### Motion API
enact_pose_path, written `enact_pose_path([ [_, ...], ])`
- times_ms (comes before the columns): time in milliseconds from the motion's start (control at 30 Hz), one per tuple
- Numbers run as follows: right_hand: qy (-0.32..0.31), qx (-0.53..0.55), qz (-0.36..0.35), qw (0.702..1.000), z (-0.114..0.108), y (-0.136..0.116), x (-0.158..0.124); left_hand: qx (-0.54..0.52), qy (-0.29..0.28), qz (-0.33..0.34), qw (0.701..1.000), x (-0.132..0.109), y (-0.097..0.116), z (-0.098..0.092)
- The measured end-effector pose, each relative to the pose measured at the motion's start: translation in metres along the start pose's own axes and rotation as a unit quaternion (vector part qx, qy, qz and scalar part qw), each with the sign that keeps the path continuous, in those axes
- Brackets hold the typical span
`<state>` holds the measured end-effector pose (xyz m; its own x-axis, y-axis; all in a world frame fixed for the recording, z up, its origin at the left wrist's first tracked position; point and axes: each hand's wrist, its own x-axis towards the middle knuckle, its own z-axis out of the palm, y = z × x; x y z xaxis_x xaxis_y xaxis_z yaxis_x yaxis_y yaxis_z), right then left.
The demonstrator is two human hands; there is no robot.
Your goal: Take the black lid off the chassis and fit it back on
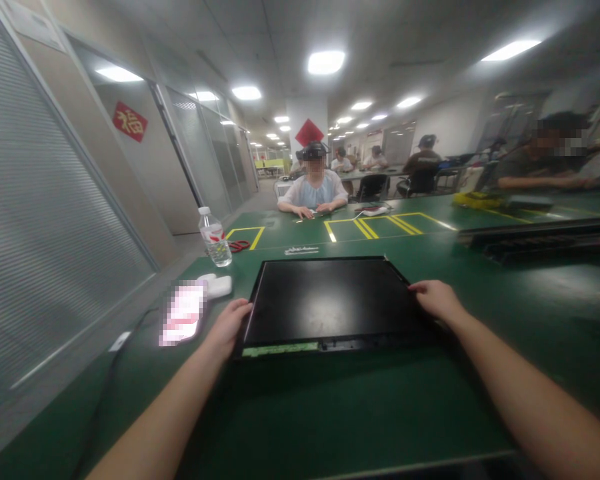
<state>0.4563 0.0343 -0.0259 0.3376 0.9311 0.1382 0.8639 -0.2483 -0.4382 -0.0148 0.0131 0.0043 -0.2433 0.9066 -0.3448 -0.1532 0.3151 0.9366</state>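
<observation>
A flat black display panel [330,300] lies in front of me over the green table [340,407], its dark screen facing up and reflecting a ceiling light. Along its near edge runs a black strip with a green section at the left. My left hand [229,327] grips the panel's left side, thumb on the rim. On the opposite side my right hand [436,299] holds the right rim, thumb on top. The fingers under the panel are hidden on both sides. Whether the panel rests on the table or is slightly raised, I cannot tell.
To the left are a water bottle [215,239], red-handled scissors [239,246], a lit phone [184,312], a white case [219,287] and a black cable [111,373]. Dark long frames [540,237] lie at right. A person [314,190] sits across the table; others sit further back.
</observation>
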Motion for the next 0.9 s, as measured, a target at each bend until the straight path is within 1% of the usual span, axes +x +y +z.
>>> enact_pose_path([
  [200,0.008,0.01,-0.004,1.0,0.003,0.002,0.002,-0.009,-0.033,-0.006,0.999,0.004,-0.002,0.0],
  [333,-0.001,0.025,0.013,1.0,0.003,0.002,0.001,-0.021,-0.048,-0.015,0.999,0.001,-0.002,0.0],
  [433,-0.011,0.025,0.02,0.999,0.002,0.001,0.0,-0.019,-0.053,-0.015,0.998,-0.001,-0.001,-0.001],
  [567,-0.002,0.023,0.012,1.0,0.002,-0.001,0.0,0.01,-0.05,-0.008,0.999,-0.002,0.0,-0.002],
  [800,0.001,0.021,0.017,1.0,0.003,-0.001,0.0,0.045,-0.063,0.024,0.997,0.002,-0.002,-0.005],
  [900,0.003,0.009,0.007,1.0,0.004,0.001,0.001,0.084,-0.06,0.062,0.993,0.006,-0.004,-0.011],
])
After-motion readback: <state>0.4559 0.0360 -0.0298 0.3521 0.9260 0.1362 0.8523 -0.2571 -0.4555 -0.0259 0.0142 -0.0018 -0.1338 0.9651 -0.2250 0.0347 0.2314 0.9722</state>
